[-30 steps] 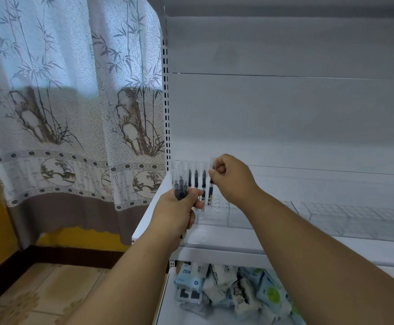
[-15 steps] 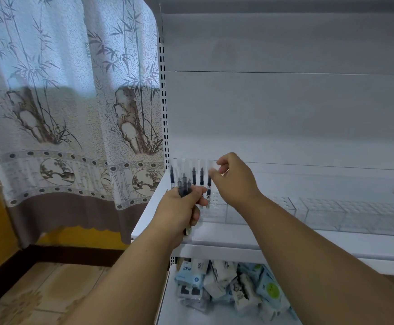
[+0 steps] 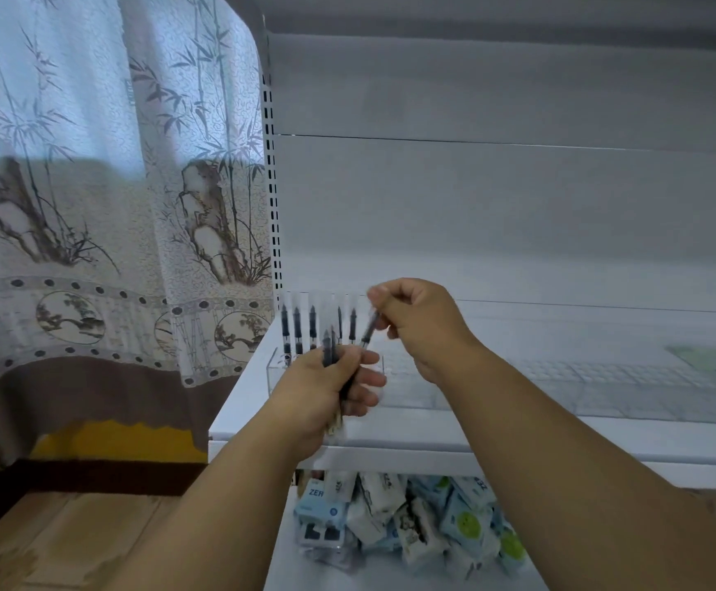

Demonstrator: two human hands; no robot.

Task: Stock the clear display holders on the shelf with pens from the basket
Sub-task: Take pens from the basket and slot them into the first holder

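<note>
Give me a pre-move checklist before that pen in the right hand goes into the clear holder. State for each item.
1. Right hand pinches a single pen: ok.
2. Left hand grips the spare pens: ok.
3. Clear holder sits on the shelf: ok.
4. Pens already in the holder stand upright: ok.
5. Free slot beside them: cannot tell, blurred.
6. Pen tip pointing down: cannot tell.

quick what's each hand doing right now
Left hand: closed, gripping a bunch of pens.
Right hand: closed, pinching a single pen just above the bunch.
</note>
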